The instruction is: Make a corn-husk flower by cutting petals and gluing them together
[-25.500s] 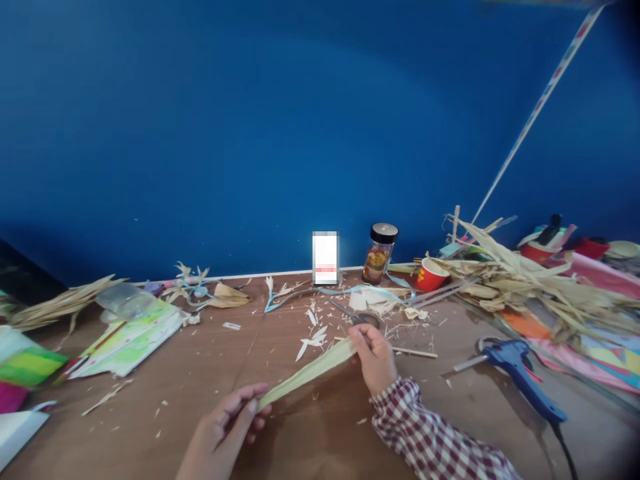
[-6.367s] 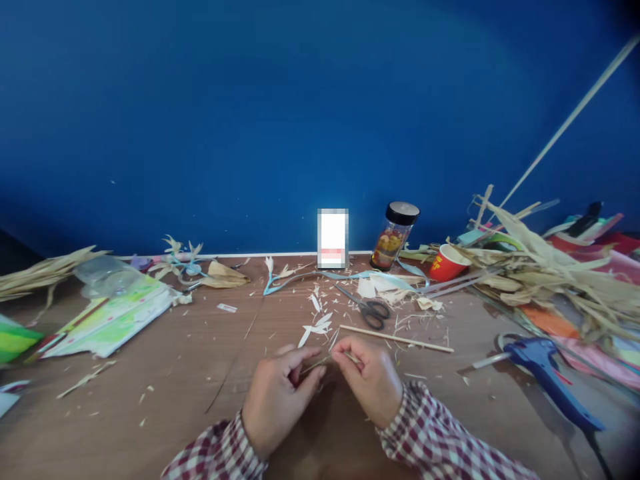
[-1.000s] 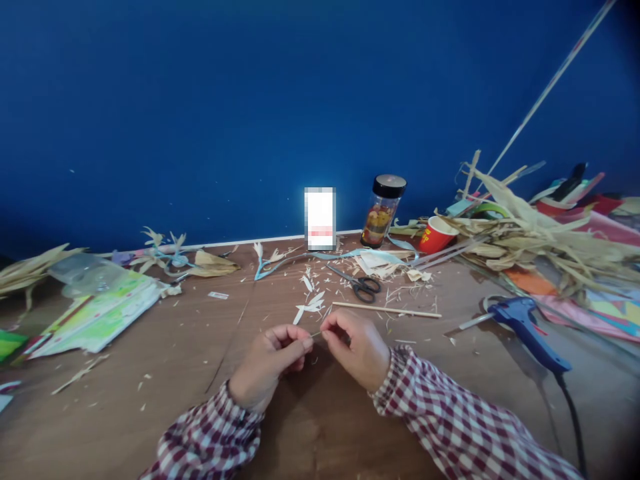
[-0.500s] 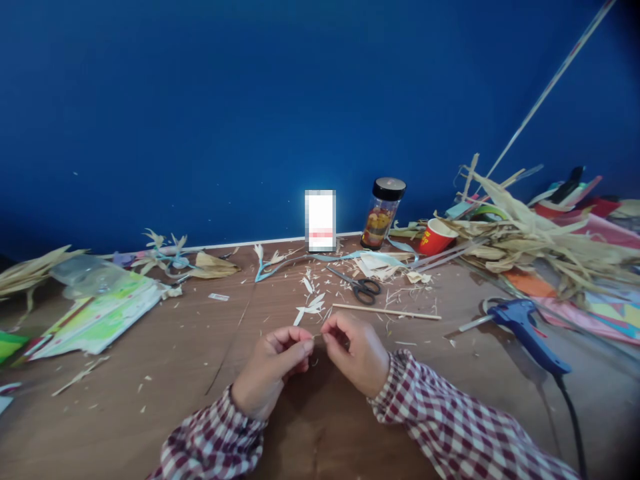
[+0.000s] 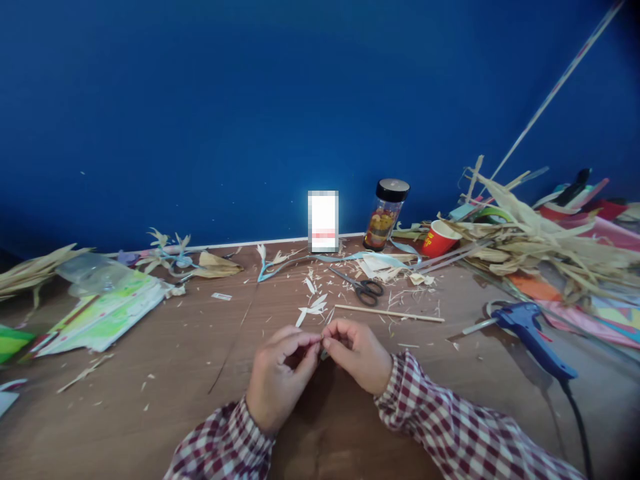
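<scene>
My left hand (image 5: 285,373) and my right hand (image 5: 357,353) meet fingertip to fingertip above the brown table (image 5: 165,427). Each one is closed in a pinch. Whatever lies between the fingers is too small and covered to name; a pale bit shows just under the tips. Beyond them lie pale cut husk pieces (image 5: 314,307) and a thin wooden stick (image 5: 390,313). Past the stick rest dark-handled scissors (image 5: 367,291), closest to my right hand.
A blue glue gun (image 5: 535,337) with a black cord lies at right. Behind it are a heap of dried husks (image 5: 545,243), a red paper cup (image 5: 440,239) and a black-lidded jar (image 5: 386,213). At left lies a green and white sheet (image 5: 107,317). A blue wall (image 5: 200,120) borders the table.
My left hand has moved right and turned, so its fingertips now touch those of my right hand. The thin strand seen between them earlier is now hidden.
</scene>
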`<state>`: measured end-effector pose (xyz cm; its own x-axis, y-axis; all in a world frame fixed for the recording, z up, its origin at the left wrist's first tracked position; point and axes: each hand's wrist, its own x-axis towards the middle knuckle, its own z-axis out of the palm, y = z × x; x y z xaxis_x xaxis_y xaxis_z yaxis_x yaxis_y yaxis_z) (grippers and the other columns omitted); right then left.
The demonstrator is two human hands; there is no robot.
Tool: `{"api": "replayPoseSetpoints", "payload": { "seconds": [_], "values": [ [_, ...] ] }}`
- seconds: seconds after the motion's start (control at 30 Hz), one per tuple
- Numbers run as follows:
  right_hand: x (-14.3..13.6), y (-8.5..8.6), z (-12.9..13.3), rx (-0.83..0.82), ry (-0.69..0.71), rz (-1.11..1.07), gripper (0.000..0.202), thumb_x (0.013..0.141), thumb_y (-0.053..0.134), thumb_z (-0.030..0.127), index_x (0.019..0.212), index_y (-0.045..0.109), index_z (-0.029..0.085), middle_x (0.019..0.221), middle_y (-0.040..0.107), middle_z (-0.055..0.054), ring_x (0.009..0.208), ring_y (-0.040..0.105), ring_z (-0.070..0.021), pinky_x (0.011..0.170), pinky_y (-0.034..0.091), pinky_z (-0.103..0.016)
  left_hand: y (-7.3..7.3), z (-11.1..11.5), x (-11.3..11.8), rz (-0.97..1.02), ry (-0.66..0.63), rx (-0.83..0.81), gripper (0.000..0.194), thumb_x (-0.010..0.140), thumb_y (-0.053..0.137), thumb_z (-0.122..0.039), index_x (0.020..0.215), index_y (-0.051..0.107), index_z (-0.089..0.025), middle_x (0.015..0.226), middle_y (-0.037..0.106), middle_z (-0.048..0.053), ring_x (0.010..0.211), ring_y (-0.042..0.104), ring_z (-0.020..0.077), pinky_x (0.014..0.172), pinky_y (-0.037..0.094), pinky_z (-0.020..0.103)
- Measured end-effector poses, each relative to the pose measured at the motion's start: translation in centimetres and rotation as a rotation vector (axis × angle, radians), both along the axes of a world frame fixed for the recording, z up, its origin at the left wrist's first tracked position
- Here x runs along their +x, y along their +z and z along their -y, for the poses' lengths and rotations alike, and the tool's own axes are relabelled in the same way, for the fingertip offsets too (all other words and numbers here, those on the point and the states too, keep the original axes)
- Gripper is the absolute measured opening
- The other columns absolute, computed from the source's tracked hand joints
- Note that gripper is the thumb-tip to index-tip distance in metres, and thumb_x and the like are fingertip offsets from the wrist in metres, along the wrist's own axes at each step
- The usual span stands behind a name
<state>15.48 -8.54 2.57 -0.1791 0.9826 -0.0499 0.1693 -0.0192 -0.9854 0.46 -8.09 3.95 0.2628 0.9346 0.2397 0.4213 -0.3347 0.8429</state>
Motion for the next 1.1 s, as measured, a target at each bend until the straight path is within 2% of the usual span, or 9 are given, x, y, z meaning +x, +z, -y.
{"api": "replayPoseSetpoints", "payload": {
  "seconds": [0.13, 0.27, 0.47, 0.57, 0.63, 0.7, 0.77, 0.87, 1.1],
  "values": [
    [0.0, 0.1, -0.1, -0.033, -0.008, -0.035, 0.005, 0.075, 0.049, 0.018, 0.072, 0.051, 0.015, 0.056, 0.045, 0.005, 0.047, 0.039, -0.0054, 0.044, 0.032, -0.016, -0.1, 0.1, 0.0, 0.018, -0.003, 0.004, 0.015, 0.073, 0.055, -0.024, 0.079, 0.069, -0.021, 0.075, 0.064, 0.006, 0.070, 0.057, 0.0177, 0.063, 0.043, 0.026],
    [0.2, -0.2, -0.3, 0.017, -0.045, -0.006, 0.008, 0.077, 0.049, 0.021, 0.073, 0.052, 0.015, 0.055, 0.045, 0.005, 0.047, 0.039, -0.0060, 0.042, 0.031, -0.016, -0.6, 0.0, -0.2, 0.057, 0.063, -0.110, 0.013, 0.070, 0.058, -0.028, 0.075, 0.068, -0.021, 0.071, 0.065, 0.004, 0.063, 0.058, 0.0168, 0.059, 0.043, 0.025],
    [1.1, 0.5, -0.4, 0.210, -0.099, 0.168, 0.008, 0.080, 0.046, 0.022, 0.077, 0.052, 0.017, 0.057, 0.047, 0.004, 0.050, 0.042, -0.0084, 0.046, 0.034, -0.019, -1.1, -0.5, -0.5, 0.094, -0.017, -0.422, 0.019, 0.070, 0.058, -0.033, 0.076, 0.065, -0.017, 0.059, 0.062, 0.001, 0.056, 0.056, 0.0151, 0.054, 0.042, 0.024],
    [1.1, 1.1, -0.1, 0.361, -0.079, 0.283, 0.006, 0.078, 0.047, 0.018, 0.077, 0.053, 0.017, 0.061, 0.050, 0.002, 0.054, 0.045, -0.0099, 0.051, 0.036, -0.020, -1.0, -0.7, -0.5, 0.149, -0.055, -0.528, 0.030, 0.071, 0.057, -0.032, 0.095, 0.063, -0.017, 0.056, 0.057, -0.001, 0.052, 0.052, 0.0131, 0.052, 0.042, 0.024],
    [0.9, 1.2, 0.1, 0.438, -0.078, 0.327, 0.006, 0.078, 0.047, 0.016, 0.077, 0.053, 0.018, 0.065, 0.053, 0.001, 0.058, 0.048, -0.0109, 0.054, 0.038, -0.022, -0.7, -0.8, -0.6, 0.119, -0.115, -0.525, 0.031, 0.074, 0.053, -0.033, 0.099, 0.063, -0.018, 0.061, 0.058, 0.000, 0.054, 0.052, 0.0132, 0.052, 0.041, 0.023],
    [0.9, 1.2, 0.2, 0.470, -0.083, 0.348, 0.007, 0.077, 0.047, 0.014, 0.077, 0.053, 0.018, 0.067, 0.054, 0.000, 0.060, 0.049, -0.0113, 0.056, 0.039, -0.022, -0.3, -0.8, -0.7, 0.033, -0.157, -0.437, 0.025, 0.076, 0.049, -0.033, 0.085, 0.067, -0.020, 0.066, 0.060, 0.002, 0.059, 0.052, 0.0146, 0.054, 0.040, 0.023],
    [0.9, 1.0, 0.1, 0.476, -0.087, 0.361, 0.008, 0.077, 0.047, 0.014, 0.078, 0.053, 0.018, 0.067, 0.054, 0.000, 0.060, 0.049, -0.0114, 0.056, 0.039, -0.022, 0.1, -0.7, -0.9, -0.046, -0.153, -0.316, 0.024, 0.076, 0.049, -0.032, 0.068, 0.068, -0.021, 0.070, 0.062, 0.004, 0.065, 0.054, 0.0164, 0.059, 0.041, 0.024],
    [0.9, 0.8, 0.1, 0.469, -0.081, 0.368, 0.007, 0.078, 0.047, 0.015, 0.078, 0.053, 0.018, 0.067, 0.054, 0.000, 0.059, 0.049, -0.0114, 0.056, 0.039, -0.023, 0.3, -0.7, -1.2, -0.069, -0.112, -0.245, 0.018, 0.071, 0.055, -0.030, 0.064, 0.069, -0.022, 0.081, 0.064, 0.005, 0.073, 0.057, 0.0186, 0.066, 0.041, 0.026],
    [1.0, 0.9, -0.1, 0.409, -0.078, 0.355, 0.006, 0.077, 0.048, 0.015, 0.077, 0.053, 0.017, 0.065, 0.054, 0.001, 0.058, 0.049, -0.0107, 0.054, 0.038, -0.021, -0.4, -0.7, -1.3, 0.001, -0.070, -0.490, 0.017, 0.064, 0.064, -0.034, 0.069, 0.069, -0.019, 0.068, 0.069, 0.004, 0.064, 0.059, 0.0188, 0.059, 0.043, 0.027]
  ]
}}
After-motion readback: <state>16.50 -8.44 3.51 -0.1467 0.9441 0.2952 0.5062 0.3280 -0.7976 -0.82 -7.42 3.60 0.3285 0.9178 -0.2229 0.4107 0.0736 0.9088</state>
